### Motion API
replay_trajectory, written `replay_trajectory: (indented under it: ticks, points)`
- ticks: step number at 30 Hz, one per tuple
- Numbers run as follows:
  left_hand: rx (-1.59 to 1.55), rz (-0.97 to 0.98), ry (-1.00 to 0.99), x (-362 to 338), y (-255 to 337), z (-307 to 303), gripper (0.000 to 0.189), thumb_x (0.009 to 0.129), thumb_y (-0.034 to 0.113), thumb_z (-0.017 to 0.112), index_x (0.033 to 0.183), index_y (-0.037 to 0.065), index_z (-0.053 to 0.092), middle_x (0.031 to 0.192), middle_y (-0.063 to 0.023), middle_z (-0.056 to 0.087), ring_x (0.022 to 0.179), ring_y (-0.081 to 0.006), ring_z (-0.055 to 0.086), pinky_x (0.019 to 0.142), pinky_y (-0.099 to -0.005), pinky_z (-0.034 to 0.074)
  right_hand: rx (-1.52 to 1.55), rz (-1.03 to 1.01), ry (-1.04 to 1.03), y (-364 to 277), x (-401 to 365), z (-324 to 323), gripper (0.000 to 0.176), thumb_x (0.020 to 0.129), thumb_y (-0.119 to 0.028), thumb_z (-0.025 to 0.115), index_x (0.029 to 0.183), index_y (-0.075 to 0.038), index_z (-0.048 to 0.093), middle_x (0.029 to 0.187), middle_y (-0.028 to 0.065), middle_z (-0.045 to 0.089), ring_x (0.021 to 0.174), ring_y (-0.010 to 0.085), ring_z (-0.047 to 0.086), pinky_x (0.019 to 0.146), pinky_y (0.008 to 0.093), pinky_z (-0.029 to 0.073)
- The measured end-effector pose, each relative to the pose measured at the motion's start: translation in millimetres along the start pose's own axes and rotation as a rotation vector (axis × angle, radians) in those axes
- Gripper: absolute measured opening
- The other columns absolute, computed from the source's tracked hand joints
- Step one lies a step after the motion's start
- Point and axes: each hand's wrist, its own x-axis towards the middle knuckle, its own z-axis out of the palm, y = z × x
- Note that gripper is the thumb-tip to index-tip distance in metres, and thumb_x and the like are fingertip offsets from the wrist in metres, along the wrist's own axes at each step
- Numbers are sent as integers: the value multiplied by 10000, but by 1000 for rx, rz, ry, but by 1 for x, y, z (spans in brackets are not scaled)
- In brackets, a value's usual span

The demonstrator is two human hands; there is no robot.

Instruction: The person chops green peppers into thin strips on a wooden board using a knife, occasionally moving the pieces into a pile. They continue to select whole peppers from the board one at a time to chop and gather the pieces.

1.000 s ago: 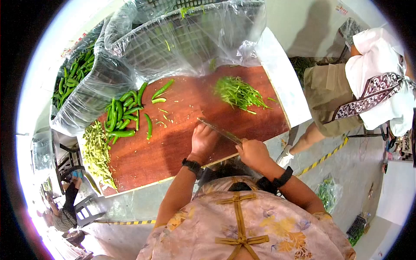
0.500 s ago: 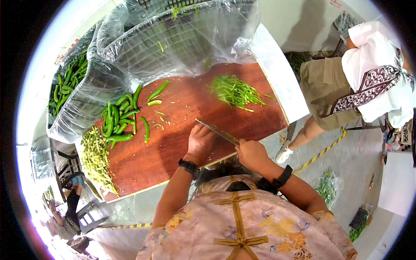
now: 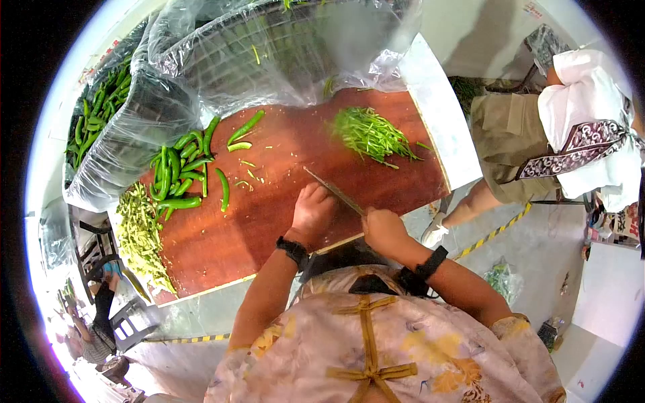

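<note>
My right hand [image 3: 386, 228] is wrapped round the handle of a knife [image 3: 336, 193], whose blade points up and left over the reddish-brown board [image 3: 269, 221]. Beside the blade, my left hand [image 3: 313, 207] rests low over the board with its fingers curled; what it may hold is hidden. Sliced green strips [image 3: 376, 136] form a pile at the upper right of the board. Whole green peppers [image 3: 176, 171] lie in a heap on the left, with a cut pepper piece [image 3: 239, 146] nearby. Pale cut strips [image 3: 142, 238] are heaped at the board's left edge.
Behind the board stands a crate lined with clear plastic [image 3: 262, 64]. Another plastic-lined container holds green peppers [image 3: 101, 111] at far left. A person in a white top [image 3: 591, 127] stands at right. A bag of greens [image 3: 502, 281] lies on the floor.
The view has shifted slightly. Both hands and the knife stay close together near the board's front edge, with the blade tilted a little more steeply.
</note>
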Motion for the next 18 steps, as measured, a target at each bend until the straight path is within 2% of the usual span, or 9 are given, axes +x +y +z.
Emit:
replay_trajectory:
  ticks: [8, 10, 15, 18]
  points:
    - [11, -5, 47, -2, 0, 6, 106, 608, 77, 592, 708, 106, 576, 798, -55, 530, 853, -279, 519, 717, -397, 443, -13, -25, 94, -5, -5, -4, 223, 820, -160, 522, 744, 36, 597, 702, 259, 602, 682, 436, 597, 638, 511, 479]
    - [8, 9, 44, 3, 5, 0, 105, 610, 77, 593, 709, 107, 579, 796, -52, 528, 848, -278, 517, 714, -394, 443, -4, -6, 14, -7, -17, -17, 136, 742, -84, 559, 726, 30, 630, 711, 272, 613, 691, 431, 622, 639, 502, 501]
    - [25, -34, 5, 2, 4, 1, 99, 617, 67, 591, 707, 108, 592, 789, -51, 522, 836, -277, 514, 712, -384, 441, 1, -14, 57, -2, -4, -6, 161, 742, -108, 559, 704, 30, 632, 710, 263, 613, 699, 427, 616, 645, 504, 496]
    - [-29, -15, 62, 1, 0, 6, 131, 649, 54, 597, 765, 94, 644, 842, -65, 556, 864, -278, 527, 748, -385, 442, 4, -1, 69, 0, -4, -4, 179, 741, -129, 562, 693, 30, 630, 719, 260, 614, 712, 428, 612, 658, 501, 497]
